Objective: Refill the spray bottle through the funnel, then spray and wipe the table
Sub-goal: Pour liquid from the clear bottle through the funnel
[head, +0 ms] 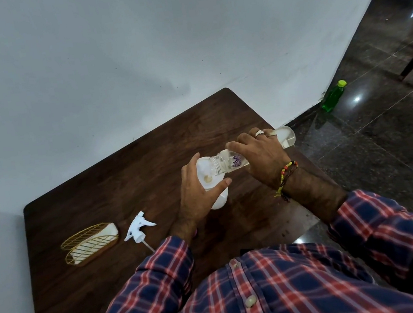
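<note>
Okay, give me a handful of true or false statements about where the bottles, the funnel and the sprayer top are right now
1. The right hand tips a clear bottle over the white funnel. True.
2. The spray head is screwed onto the spray bottle. False: it lies loose on the table.
3. The left hand steadies the funnel and spray bottle. True.
4. The green bottle stands on the table. False: it is on the floor by the wall.
5. The gold wire holder is in the left hand. False: it rests on the table.

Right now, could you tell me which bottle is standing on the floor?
The green bottle with the yellow-green cap, by the wall; the others are over the table.
</note>
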`<action>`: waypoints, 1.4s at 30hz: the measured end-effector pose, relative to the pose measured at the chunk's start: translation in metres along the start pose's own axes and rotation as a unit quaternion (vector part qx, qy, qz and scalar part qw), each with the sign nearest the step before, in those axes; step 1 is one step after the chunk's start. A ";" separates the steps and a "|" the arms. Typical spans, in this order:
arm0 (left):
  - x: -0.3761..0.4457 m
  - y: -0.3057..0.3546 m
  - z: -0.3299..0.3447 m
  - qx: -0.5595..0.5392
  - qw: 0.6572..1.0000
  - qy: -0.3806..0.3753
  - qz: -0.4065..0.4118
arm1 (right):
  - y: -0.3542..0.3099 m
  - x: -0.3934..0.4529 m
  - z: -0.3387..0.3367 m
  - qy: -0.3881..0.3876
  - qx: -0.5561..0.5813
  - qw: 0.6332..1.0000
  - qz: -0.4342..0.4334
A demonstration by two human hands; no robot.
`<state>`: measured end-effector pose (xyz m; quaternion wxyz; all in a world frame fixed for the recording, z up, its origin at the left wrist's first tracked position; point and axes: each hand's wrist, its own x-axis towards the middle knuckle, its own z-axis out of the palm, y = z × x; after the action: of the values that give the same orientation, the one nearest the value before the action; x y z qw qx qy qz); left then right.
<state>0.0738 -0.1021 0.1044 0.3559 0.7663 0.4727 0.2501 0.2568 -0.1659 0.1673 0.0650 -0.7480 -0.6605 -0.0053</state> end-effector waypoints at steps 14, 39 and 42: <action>0.000 0.001 0.001 0.009 1.000 0.003 0.004 | 0.001 0.003 0.000 -0.008 -0.006 1.000 -0.007; 0.000 0.002 0.001 0.008 1.000 0.000 0.000 | 0.002 0.003 0.001 -0.003 -0.002 1.000 -0.019; 0.000 0.002 0.001 0.007 1.000 0.002 0.002 | 0.002 0.004 0.000 -0.008 -0.006 1.000 -0.019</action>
<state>0.0756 -0.1035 0.1057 0.3490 0.7689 0.4742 0.2491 0.2589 -0.1620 0.1673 0.0550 -0.7359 -0.6748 -0.0045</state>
